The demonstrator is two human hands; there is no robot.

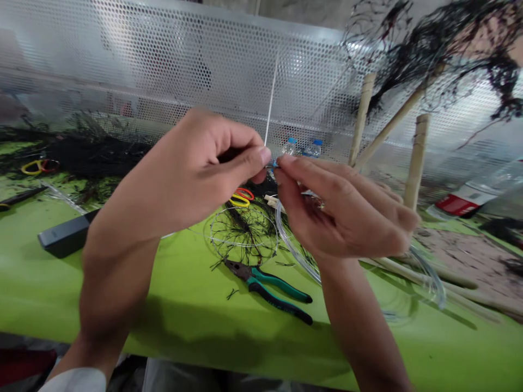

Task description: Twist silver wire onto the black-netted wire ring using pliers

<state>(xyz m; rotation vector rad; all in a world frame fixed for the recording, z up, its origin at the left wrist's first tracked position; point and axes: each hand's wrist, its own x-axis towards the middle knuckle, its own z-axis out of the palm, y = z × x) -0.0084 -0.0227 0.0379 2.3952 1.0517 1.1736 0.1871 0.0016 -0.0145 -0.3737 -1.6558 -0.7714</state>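
We count two hands raised over the middle of one green table, with the fingertips of both meeting closely in front. The left hand grasps one thin white strand between thumb and forefinger; it rises from the pinch, and its upper part shows against one perforated metal panel behind the table's far edge. The right hand has its thumb and fingertips drawn near together just beside that pinch, but the spot is small and blurred, so we cannot tell whether they are closed on anything. Below, toward the table's near edge, we find one pair of pliers with two green and black handles, and just beyond it one round wire hoop crossed by dark threads. We see two pairs of scissors: one behind the hoop, the other near the table's left edge. One dark box sits beside the left forearm. Toward the far edge are two small bottles with blue caps; at the right edge, one large bottle with a red and white label. Three wooden poles stand toward the far right corner, one slanting.
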